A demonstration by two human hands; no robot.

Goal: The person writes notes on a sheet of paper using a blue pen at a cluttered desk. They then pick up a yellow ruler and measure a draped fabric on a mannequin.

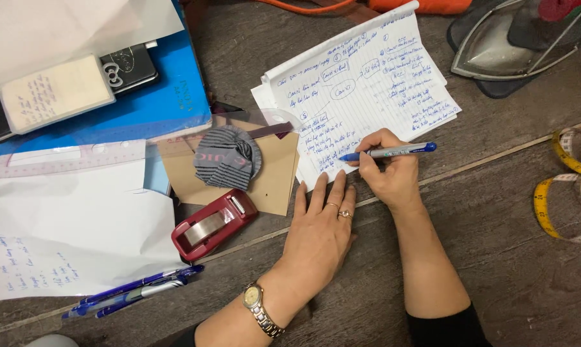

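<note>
The lined white notepaper sheet (pixel 361 83) on the dark wooden worktop (pixel 496 212) looks mostly filled with blue writing, right hand (pixel 387 170) gripping the blue pen (pixel 390 151) near its bottom edge, left hand (pixel 319 225) flat and spread just below.

Bare wood right of the right hand (pixel 388 172); tape dispenser (pixel 212 223) crowds left.

Looks like a home tailoring bench I'm working at: worn dark wooden worktop (pixel 496 212), yellow measuring tape (pixel 547 205) coiled at my right, clothes iron (pixel 502 45) resting at the top edge. Clear curve ruler (pixel 65 157), striped knit fabric scrap (pixel 226 157) and tape dispenser (pixel 213 222) back that up.
</note>
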